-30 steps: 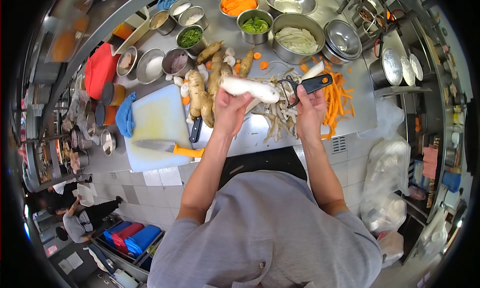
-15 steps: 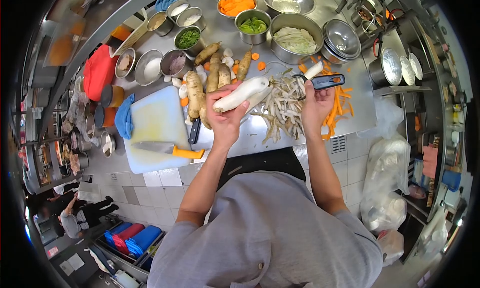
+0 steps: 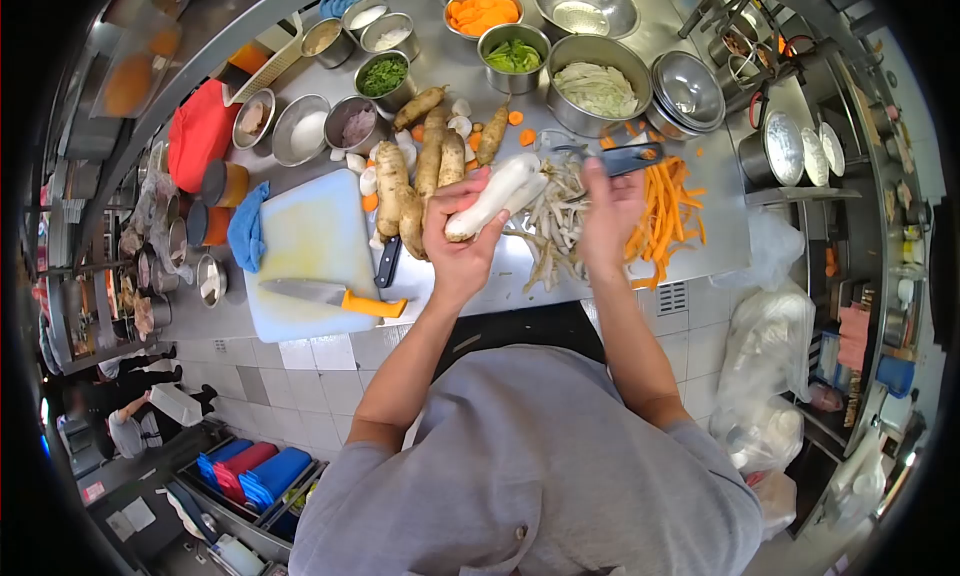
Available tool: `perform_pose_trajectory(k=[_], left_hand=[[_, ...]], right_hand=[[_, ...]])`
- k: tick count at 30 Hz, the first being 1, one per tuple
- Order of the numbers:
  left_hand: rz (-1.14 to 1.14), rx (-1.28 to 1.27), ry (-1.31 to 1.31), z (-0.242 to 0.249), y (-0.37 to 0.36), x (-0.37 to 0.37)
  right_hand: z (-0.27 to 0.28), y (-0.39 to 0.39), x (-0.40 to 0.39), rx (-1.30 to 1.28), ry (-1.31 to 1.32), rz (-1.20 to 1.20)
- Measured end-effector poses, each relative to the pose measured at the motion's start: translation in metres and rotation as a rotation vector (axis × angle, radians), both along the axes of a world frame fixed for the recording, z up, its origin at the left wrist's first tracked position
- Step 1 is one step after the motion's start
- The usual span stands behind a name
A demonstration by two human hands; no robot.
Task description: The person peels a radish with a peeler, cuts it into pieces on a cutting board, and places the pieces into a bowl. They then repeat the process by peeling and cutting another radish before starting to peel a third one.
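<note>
My left hand [image 3: 462, 251] is wrapped round a peeled white root [image 3: 497, 196], which tilts up to the right over the steel counter. In my right hand [image 3: 612, 221] is a dark peeler [image 3: 628, 158], its blade end pointing left near the root's far end. Below and between the hands lies a heap of greyish peelings [image 3: 556, 216]. Orange strips [image 3: 663, 211] lie right of my right hand. Unpeeled brown roots [image 3: 388, 191] rest left of the white root, beside a black-handled knife [image 3: 387, 263].
A white cutting board [image 3: 315, 226] with a yellow-handled knife [image 3: 372, 304] lies at the left, a blue cloth [image 3: 247, 238] beside it. Metal bowls, including one of shredded vegetable [image 3: 598, 124], line the counter's back. Another person [image 3: 130, 426] stands at the lower left.
The peeler and my right hand have moved left, toward the white root. My left hand has shifted slightly right and down, tilting the root more steeply. The white root behind the peeler is no longer visible.
</note>
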State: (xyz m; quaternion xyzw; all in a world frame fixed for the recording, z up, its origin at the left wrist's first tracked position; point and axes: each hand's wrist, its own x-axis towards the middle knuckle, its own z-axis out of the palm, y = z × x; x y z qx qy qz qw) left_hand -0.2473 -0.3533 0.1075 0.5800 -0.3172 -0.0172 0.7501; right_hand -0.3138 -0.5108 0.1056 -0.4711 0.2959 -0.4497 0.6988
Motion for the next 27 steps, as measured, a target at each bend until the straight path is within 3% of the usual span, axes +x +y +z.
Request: perform_pose_trajectory(k=[3, 7, 9, 13, 17, 20, 23, 27], left_hand=[[-0.016, -0.020, 0.060, 0.002, -0.006, -0.010], [-0.033, -0.066, 0.145, 0.002, 0.006, -0.005], [0.000, -0.021, 0.052, 0.004, 0.009, 0.000], [0.065, 0.048, -0.083, -0.003, 0.018, 0.008], [0.075, 0.056, -0.023, 0.005, 0.022, 0.006], [-0.099, -0.134, 0.326, 0.012, 0.024, 0.002], [-0.291, -0.405, 0.959, 0.000, 0.027, 0.001], [-0.374, -0.564, 1.336, -0.018, 0.030, -0.009]], right_hand=[[0.019, 0.030, 0.014, 0.019, -0.094, 0.044], [-0.096, -0.044, 0.001, -0.090, 0.148, -0.006], [-0.106, -0.058, -0.020, -0.231, 0.256, 0.007], [-0.085, -0.055, -0.043, -0.222, 0.257, 0.160], [-0.045, -0.045, -0.037, -0.132, 0.189, 0.250], [-0.035, -0.042, -0.028, 0.057, 0.038, 0.392], [-0.031, -0.022, -0.019, 0.244, -0.115, 0.568], [-0.012, -0.004, -0.012, 0.093, -0.110, 0.635]])
